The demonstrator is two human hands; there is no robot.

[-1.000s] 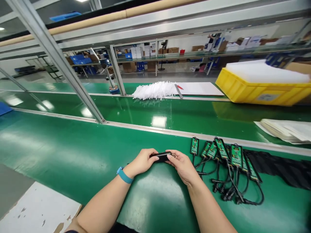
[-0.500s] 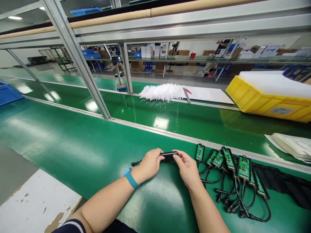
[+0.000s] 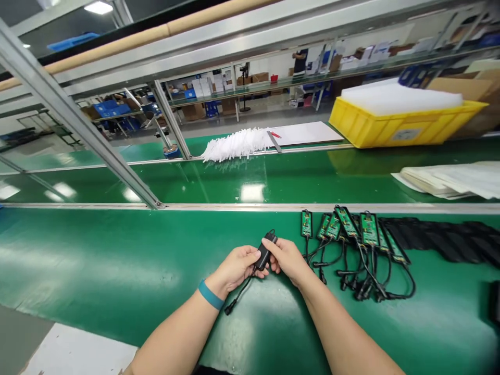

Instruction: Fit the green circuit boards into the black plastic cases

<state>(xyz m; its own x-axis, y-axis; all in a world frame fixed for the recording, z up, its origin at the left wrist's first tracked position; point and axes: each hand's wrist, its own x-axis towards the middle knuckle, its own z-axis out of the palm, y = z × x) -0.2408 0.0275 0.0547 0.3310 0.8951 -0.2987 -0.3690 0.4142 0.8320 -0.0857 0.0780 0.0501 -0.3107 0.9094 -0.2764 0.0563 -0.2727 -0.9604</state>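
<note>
A small black case (image 3: 263, 255) with a short cable is held between both hands above the green bench (image 3: 175, 239). My left hand (image 3: 239, 266) grips its lower end, thumb on top. My right hand (image 3: 286, 258) pinches the upper part from the right. The cable hangs down to the left and ends in a black connector (image 3: 230, 308). To the right lie several open black housings with green circuit boards (image 3: 369, 229), their cables bunched toward me.
Black flat parts (image 3: 437, 239) lie at the right. Beyond the bench's metal rail stand a yellow bin (image 3: 386, 127) with white sheets, white strips (image 3: 234, 145), a white board (image 3: 308, 134) and stacked papers (image 3: 449, 179). A metal post (image 3: 89, 125) rises at the left.
The case has turned from lying sideways to a steeper angle, and its cable now hangs downward. Both hands have shifted their grip around it. The view has swung to the right.
</note>
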